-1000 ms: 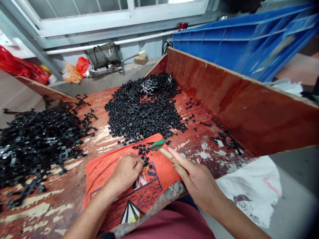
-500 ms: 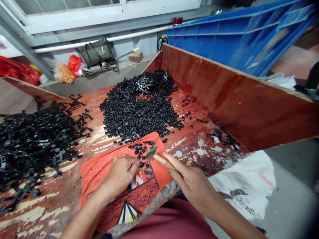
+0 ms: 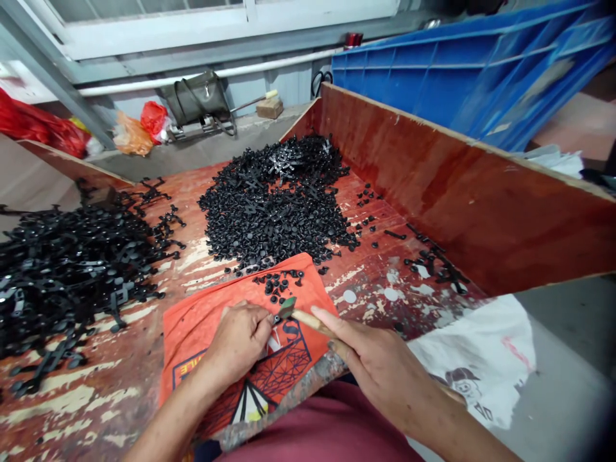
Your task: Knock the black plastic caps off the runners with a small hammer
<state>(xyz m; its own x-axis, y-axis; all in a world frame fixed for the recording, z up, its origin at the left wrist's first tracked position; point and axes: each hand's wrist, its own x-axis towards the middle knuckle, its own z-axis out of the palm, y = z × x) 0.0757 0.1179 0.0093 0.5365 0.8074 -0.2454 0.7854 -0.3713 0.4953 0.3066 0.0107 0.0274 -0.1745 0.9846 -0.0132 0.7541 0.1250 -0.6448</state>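
My right hand point(image 3: 359, 346) is closed around the wooden handle of a small hammer point(image 3: 312, 321) with a green head. The hammer's head is down at the fingertips of my left hand point(image 3: 243, 337), over a small black part point(image 3: 276, 319) pinched there. That part is mostly hidden by the fingers and the hammer. Beneath both lies an orange printed cloth point(image 3: 202, 321) at the table's front edge. Several loose black studs point(image 3: 276, 285) with round heads lie on the cloth just beyond the hammer.
A large heap of black studs and strips point(image 3: 269, 212) lies behind the cloth. Another pile of black linked parts point(image 3: 72, 269) covers the left side. A wooden board point(image 3: 457, 186) walls the right, with a blue crate point(image 3: 409, 90) behind. A white printed bag point(image 3: 481, 346) hangs at right.
The hammer's head has come down and closer to my left fingertips, where a black part now shows. The whole view has shifted slightly to the right.
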